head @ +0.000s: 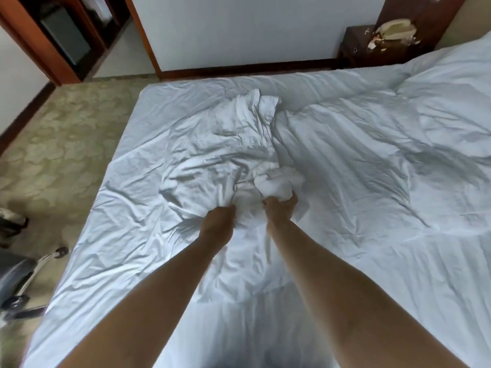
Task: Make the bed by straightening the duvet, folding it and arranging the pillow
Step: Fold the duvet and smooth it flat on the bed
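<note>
Over the middle of the bed [111, 261] both bare arms reach forward, and both hands are buried in white cloth. Left hand [218, 225] sits knuckles up, its fingers [231, 207] curled down into a gathered ridge of the duvet [345, 166], gripping it. Right hand [281, 205] is just beside it, a little further forward, fingers clenched round a bunched white wad of the same cloth that puffs up above the fist. Creases fan out from both grips, toward the left edge and back toward the person.

The duvet itself lies rumpled across most of the mattress, heaped into a peak beyond the hands, with a deep fold running from that peak down to the right hand. To the right it spreads wide and puffy, streaked with shadowed wrinkles, up to the far right corner (whether a pillow lies under that swell, I cannot tell).

Left of the bed is patterned carpet [53, 144]. Beyond the far edge stands a pale wall with a dark wooden skirting, and at the upper right a dark nightstand [356, 46] carries a cream telephone [396, 29]. At the upper left, a wooden-framed opening shows a dark shelf unit.
</note>
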Available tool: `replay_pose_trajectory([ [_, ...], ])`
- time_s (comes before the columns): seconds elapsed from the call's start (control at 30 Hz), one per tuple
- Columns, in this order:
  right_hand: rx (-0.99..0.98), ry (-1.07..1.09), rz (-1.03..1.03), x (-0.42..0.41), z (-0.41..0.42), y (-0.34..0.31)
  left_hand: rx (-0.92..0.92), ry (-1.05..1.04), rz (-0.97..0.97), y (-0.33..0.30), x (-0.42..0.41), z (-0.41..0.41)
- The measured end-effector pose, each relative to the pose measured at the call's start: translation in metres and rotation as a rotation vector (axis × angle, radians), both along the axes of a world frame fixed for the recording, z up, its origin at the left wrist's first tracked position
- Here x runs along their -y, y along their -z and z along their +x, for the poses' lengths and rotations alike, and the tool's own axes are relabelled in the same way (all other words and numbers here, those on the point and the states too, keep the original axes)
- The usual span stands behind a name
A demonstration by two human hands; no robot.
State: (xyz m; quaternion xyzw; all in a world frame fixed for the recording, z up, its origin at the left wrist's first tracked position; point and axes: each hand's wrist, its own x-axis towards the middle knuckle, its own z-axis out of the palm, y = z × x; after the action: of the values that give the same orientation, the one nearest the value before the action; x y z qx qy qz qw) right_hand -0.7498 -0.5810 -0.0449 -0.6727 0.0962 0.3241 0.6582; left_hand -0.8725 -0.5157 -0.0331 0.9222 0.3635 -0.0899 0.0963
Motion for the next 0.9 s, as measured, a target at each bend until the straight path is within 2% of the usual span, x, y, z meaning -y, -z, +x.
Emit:
replay_pose_trajectory([
  [0.1,0.163,0.08,0.077,-0.01,0.031,-0.033,0.118,-0.008,-0.003,-0.031,0.013,0.03],
  [0.17,0.293,0.135,0.045,-0.005,0.052,-0.045,0.165,-0.016,-0.032,-0.043,0.023,0.051],
  [0.27,0.372,0.245,-0.027,0.023,0.063,-0.045,0.175,0.101,0.016,-0.038,0.041,0.066],
  [0.33,0.306,0.213,-0.101,0.046,0.056,-0.018,0.132,0.158,-0.064,-0.014,0.052,0.061],
  [0.4,0.12,0.152,-0.161,0.069,0.044,0.017,-0.022,0.223,-0.138,0.017,0.062,0.049],
  [0.47,0.001,-0.026,-0.287,0.086,0.034,0.049,-0.159,0.249,-0.174,0.047,0.062,0.035],
  [0.53,-0.012,-0.162,-0.36,0.088,0.027,0.065,-0.182,0.225,-0.217,0.061,0.056,0.024],
  [0.57,-0.026,-0.147,-0.328,0.083,0.025,0.067,-0.164,0.219,-0.23,0.064,0.052,0.02],
  [0.73,-0.212,0.198,-0.175,0.053,0.043,0.051,-0.089,0.227,-0.201,0.068,0.04,0.015],
  [0.8,-0.013,0.164,-0.244,0.052,0.053,0.043,-0.065,0.192,-0.163,0.064,0.042,0.017],
  [0.9,0.526,0.044,-0.457,0.064,0.055,0.031,-0.028,0.167,-0.143,0.058,0.045,0.023],
])
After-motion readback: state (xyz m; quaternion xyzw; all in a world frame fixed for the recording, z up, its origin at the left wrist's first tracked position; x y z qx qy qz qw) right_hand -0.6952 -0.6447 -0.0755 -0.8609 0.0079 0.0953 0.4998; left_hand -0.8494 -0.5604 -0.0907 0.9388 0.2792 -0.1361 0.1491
